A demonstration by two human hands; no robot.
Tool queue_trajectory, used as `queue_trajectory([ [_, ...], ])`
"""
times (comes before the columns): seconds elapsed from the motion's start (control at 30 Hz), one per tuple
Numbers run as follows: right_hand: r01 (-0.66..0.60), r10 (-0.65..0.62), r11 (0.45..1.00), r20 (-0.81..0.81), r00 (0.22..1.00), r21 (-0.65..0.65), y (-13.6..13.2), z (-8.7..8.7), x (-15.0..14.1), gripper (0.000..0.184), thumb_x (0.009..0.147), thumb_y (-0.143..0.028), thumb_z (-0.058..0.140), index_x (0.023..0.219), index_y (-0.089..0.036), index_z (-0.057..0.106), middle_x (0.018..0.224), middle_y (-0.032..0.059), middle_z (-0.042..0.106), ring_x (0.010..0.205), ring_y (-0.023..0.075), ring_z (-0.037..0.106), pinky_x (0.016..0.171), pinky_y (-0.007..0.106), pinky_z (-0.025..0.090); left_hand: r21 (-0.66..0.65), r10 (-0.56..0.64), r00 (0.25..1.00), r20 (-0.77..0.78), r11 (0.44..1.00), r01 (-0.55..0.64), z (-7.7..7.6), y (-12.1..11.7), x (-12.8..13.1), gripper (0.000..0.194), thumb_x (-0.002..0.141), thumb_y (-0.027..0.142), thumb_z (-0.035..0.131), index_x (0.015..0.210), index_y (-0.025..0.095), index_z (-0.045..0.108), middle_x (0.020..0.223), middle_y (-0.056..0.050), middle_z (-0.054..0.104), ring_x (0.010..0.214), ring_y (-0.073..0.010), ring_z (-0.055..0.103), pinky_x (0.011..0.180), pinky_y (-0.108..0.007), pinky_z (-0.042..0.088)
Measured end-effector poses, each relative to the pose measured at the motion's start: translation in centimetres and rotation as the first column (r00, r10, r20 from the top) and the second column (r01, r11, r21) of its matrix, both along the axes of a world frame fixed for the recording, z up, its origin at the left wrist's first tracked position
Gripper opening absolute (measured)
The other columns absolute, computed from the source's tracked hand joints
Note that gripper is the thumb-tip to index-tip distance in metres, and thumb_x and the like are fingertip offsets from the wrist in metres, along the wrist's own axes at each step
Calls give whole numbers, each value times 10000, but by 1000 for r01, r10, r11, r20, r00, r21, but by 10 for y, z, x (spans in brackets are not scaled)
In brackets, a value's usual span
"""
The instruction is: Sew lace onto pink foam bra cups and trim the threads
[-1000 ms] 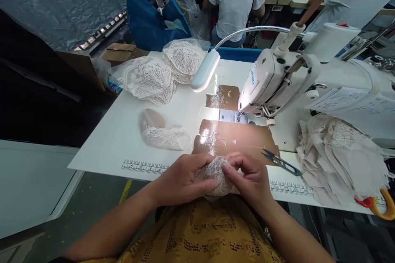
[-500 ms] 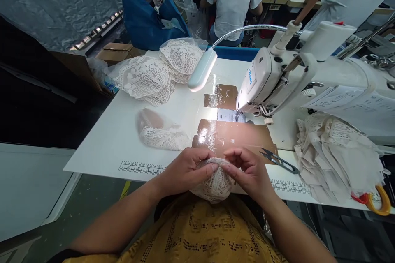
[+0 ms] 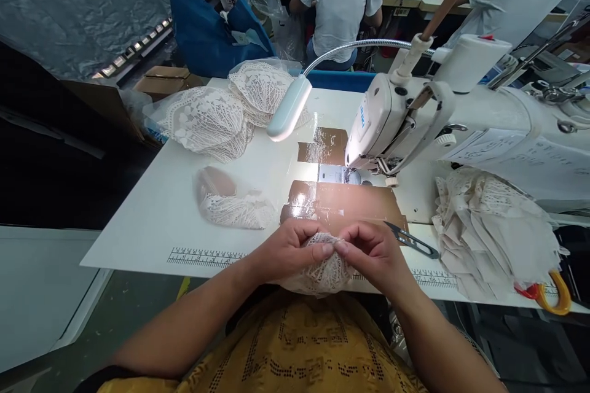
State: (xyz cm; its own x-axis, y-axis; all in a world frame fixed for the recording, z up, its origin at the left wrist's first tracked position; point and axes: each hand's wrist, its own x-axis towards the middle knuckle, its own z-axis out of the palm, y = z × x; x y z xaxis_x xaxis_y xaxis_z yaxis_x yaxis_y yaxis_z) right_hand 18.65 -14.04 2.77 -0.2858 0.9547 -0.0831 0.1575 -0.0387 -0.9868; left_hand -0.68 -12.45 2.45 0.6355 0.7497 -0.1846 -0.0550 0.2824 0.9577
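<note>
At the table's front edge a cream lace piece [image 3: 325, 276] hangs bunched between my two hands. My left hand [image 3: 299, 252] pinches its upper edge between thumb and fingers. Close beside it, my right hand [image 3: 371, 252] is closed on the same edge, the two thumb tips almost touching. The lower part of the lace droops towards my lap. Just past my hands lies a brown taped sheet [image 3: 343, 199] in front of the sewing machine [image 3: 369, 126]. Black thread snips [image 3: 412, 239] rest to the right of my right hand.
Lace stacks [image 3: 205, 120] lie at the back left, and a small sheer lace piece [image 3: 235, 209] sits nearer. A lamp [image 3: 290, 107] hangs over the table. At right are a lace pile [image 3: 495, 233] and orange-handled scissors [image 3: 555, 295]. A co-worker [image 3: 338, 0] sits beyond.
My right fingers have come in from slightly apart to pinch the lace edge beside my left thumb. The whole view has shifted a little, with the table appearing further left.
</note>
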Motion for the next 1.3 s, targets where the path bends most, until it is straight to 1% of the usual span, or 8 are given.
queue_trajectory([
  [0.27, -21, 5, 989, -115, 993, -146, 15, -8, 14, 227, 805, -391, 656, 736, -176, 627, 651, -13, 585, 583, 103, 516, 547, 223, 432, -368, 278, 960, 15, 895, -253, 1, 7, 0, 318, 688, 379, 743, 731, 137, 542, 640, -14, 596, 554, -129, 568, 527, -244, 464],
  [0.4, 124, -135, 982, -74, 988, -143, 21, -3, 42, 232, 812, -417, 637, 817, -185, 641, 721, 11, 629, 648, 134, 585, 615, 264, 495, 289, 599, 775, -204, 793, -536, 28, 34, -29, 257, 777, 369, 647, 682, 156, 538, 590, 26, 519, 538, -104, 487, 515, -221, 401],
  [0.5, 142, -139, 989, 66, 988, -50, 26, 0, 56, 213, 835, -402, 606, 824, -193, 645, 712, -1, 604, 654, 132, 570, 606, 253, 468, 831, 723, 617, -311, 522, -193, 32, 57, -21, 269, 854, 279, 547, 613, 163, 514, 576, 16, 459, 555, -110, 417, 533, -237, 343],
  [0.57, 107, -110, 994, 193, 975, 27, 33, 2, 59, 190, 854, -378, 577, 872, -207, 656, 715, -6, 606, 652, 137, 561, 598, 256, 443, 891, 698, 562, -444, 409, 195, 22, 69, 4, 235, 861, 201, 495, 636, 157, 546, 625, -29, 514, 621, -150, 455, 584, -275, 362],
  [0.63, 70, -96, 994, 332, 938, 88, 42, 2, 57, 179, 864, -339, 548, 931, -224, 667, 738, -4, 636, 634, 144, 556, 588, 267, 423, 739, 624, 424, -656, 416, 531, 5, 73, 34, 214, 851, 108, 448, 699, 133, 596, 685, -86, 572, 681, -193, 496, 615, -310, 375],
  [0.8, -90, -93, 954, 567, 818, 285, 57, -4, 39, 231, 886, -210, 457, 909, -218, 686, 876, 35, 695, 797, 184, 602, 684, 282, 425, 632, 516, 409, -752, 390, 670, -15, 54, 80, 255, 884, 153, 464, 694, 115, 630, 623, -109, 558, 621, -225, 486, 586, -353, 364],
  [1.07, -377, -125, 857, 852, 508, 351, 49, -26, 24, 246, 814, -33, 462, 819, -184, 656, 803, 50, 594, 771, 178, 507, 609, 270, 322, 611, 148, 671, -726, 587, 531, 14, 58, 40, 345, 966, 257, 387, 769, 140, 645, 779, -69, 638, 723, -175, 573, 675, -295, 457],
  [1.3, -367, -233, 859, 911, 341, 357, 54, -28, 18, 346, 894, -43, 389, 1006, -192, 680, 812, 72, 609, 741, 191, 489, 586, 297, 298, 759, 324, 708, -627, 459, 462, -22, 71, 36, 364, 969, 232, 363, 1157, 85, 638, 1258, -174, 601, 943, -252, 573, 815, -421, 504],
])
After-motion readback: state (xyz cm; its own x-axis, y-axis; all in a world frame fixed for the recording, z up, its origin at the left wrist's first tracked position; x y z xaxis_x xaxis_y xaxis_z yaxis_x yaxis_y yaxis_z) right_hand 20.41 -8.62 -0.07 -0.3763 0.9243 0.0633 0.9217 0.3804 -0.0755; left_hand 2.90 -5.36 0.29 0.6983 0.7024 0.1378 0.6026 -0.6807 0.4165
